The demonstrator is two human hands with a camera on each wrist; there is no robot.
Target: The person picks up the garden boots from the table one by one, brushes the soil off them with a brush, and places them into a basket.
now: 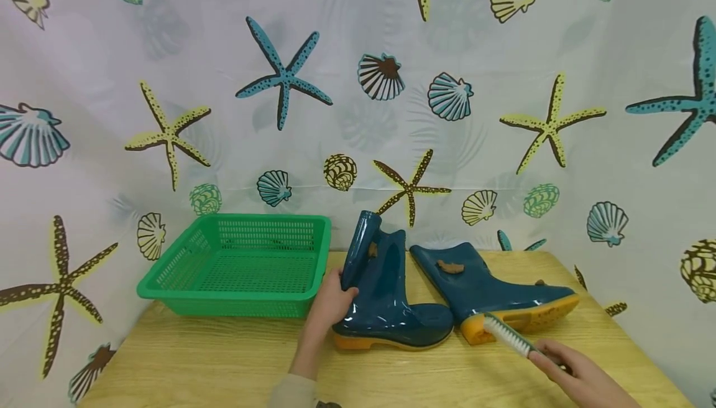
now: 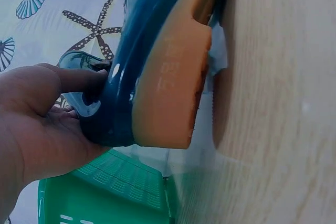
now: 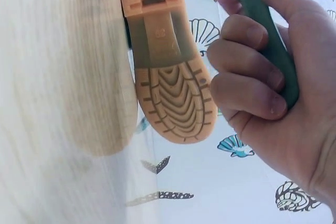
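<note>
My left hand (image 1: 334, 301) grips a dark blue rubber boot (image 1: 386, 290) low on the back of its shaft, thumb on the near side. That boot stands upright on its orange sole (image 2: 170, 85), toe to the right, with a brown lump on its shaft. In my right hand (image 1: 576, 367) is a brush (image 1: 511, 336), its green handle (image 3: 270, 40) wrapped by curled fingers. The white bristles reach in front of the heel of a second blue boot (image 1: 470, 277), which lies on its side, sole facing me. Brown lumps (image 1: 450, 267) stick to its shaft and toe.
A green plastic basket (image 1: 184, 306) with mesh walls stands on the wooden table (image 1: 212, 358), left of the upright boot. Behind the table hangs a white curtain (image 1: 347, 140) printed with starfish and shells, which also runs along both sides.
</note>
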